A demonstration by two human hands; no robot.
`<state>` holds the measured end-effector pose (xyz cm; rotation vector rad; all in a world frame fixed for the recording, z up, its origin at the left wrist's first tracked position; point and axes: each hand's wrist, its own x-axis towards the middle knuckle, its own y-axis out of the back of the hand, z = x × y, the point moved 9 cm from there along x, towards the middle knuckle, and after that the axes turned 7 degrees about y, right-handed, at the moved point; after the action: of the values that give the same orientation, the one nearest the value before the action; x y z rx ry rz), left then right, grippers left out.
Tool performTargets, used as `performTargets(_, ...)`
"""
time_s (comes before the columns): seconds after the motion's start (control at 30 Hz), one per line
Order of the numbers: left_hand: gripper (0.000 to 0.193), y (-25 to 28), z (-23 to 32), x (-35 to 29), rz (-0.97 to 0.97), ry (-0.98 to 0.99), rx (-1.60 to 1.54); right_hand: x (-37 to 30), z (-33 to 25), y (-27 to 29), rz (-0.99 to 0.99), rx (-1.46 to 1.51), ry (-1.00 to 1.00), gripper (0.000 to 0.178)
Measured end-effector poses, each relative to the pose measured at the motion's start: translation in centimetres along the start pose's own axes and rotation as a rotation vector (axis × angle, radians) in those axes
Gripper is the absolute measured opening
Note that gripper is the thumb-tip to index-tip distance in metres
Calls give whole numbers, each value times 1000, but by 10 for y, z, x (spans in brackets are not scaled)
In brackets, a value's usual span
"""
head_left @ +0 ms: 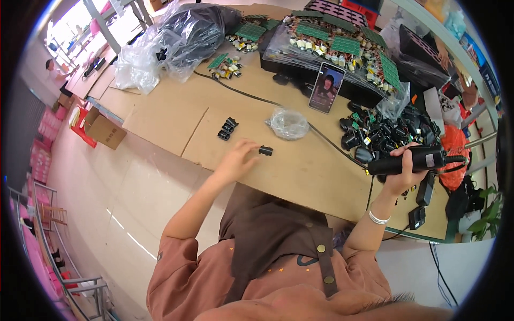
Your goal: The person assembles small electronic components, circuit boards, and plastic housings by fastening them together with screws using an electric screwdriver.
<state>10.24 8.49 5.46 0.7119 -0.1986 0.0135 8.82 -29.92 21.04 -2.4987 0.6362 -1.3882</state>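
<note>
From afar, I see my right hand (400,181) wrapped around a black handheld tool (384,166); my left hand (238,160) meets a small black part (265,151) on the surface (305,171) (pinching, I can't tell). Likely positioning; next calls for steadiness.

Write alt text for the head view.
A person's right hand grips a black handheld tool above a brown table; the left hand is beside a small black part. Nearby: piled black parts, a phone, green circuit boards.
</note>
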Motion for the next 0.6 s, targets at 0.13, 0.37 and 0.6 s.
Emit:
performTargets(0.13, 26, -18, 16, 10, 3, -157, 109, -17, 23, -39, -105, 278, -191, 39)
performTargets(0.37, 26, -25, -4, 29, -154, 13, 106, -34, 70, -39, -93, 176, -305, 43)
performTargets(0.6, 39, -6, -1, 165, 70, -106, 168, -31, 87, 7, 81, -29, -310, 44)
